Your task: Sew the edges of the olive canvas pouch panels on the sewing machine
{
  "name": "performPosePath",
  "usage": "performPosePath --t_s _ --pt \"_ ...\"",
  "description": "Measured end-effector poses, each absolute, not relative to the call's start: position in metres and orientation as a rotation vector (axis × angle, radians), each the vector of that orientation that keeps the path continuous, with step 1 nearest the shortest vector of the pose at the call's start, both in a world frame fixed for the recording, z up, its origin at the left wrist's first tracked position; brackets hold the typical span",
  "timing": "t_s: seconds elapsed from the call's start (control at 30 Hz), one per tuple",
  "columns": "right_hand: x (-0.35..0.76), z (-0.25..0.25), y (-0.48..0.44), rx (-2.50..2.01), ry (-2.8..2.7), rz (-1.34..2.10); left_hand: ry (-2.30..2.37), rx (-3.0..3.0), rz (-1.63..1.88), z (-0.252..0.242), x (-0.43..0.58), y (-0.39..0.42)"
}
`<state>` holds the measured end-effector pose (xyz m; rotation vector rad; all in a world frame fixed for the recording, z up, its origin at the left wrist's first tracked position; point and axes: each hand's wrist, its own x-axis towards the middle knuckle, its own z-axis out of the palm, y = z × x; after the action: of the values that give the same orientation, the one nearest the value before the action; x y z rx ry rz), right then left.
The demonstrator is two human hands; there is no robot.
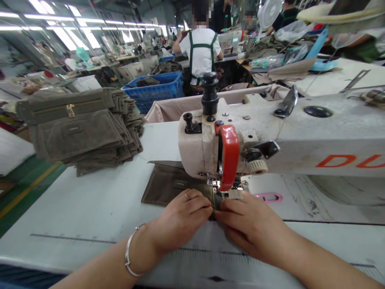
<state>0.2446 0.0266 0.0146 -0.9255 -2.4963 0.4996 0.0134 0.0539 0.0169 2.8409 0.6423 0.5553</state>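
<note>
Indoors, under strip lights (48, 17), on a white tabletop (90, 208): brown fabric (162, 188) in both hands (182, 220) (255, 226).

Our brown cloth (161, 186), flat, small label (180, 184) up, just beyond our left fingers (200, 202), edge at their tips

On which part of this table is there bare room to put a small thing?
The widest patch is tabletop bordered by the brown stack, ruler marks and left hand. A smaller one lies between the right forearm and machine bed. Crowded: below the machine head, around the fabric piece and right hand.
</note>
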Motion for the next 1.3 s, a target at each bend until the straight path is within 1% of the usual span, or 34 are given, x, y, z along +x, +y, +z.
performPosePath --t_s 0.2,0.67,0.77,0.9,1.07,1.3 --pt "0.245 0.018 0.025 -0.912 -2.452 0.546 0.655 2.839 0.497 0.018 0.015 0.056" --pt "0.24 0.016 0.023 -0.987 -2.443 0.505 0.557 2.926 0.55 0.016 0.009 0.06" --pt "0.239 0.015 0.023 -0.987 -2.408 0.458 0.557 2.951 0.556 0.02 0.011 0.067" --pt "0.237 0.009 0.026 -1.038 -2.375 0.361 0.6 2.937 0.475 0.018 0.013 0.079" --pt "0.235 0.002 0.032 -1.167 -2.391 0.232 0.625 2.92 0.589 0.015 0.015 0.094" --pt "0.233 -0.002 0.034 -1.251 -2.411 0.166 0.796 2.857 0.592 0.004 0.017 0.113"
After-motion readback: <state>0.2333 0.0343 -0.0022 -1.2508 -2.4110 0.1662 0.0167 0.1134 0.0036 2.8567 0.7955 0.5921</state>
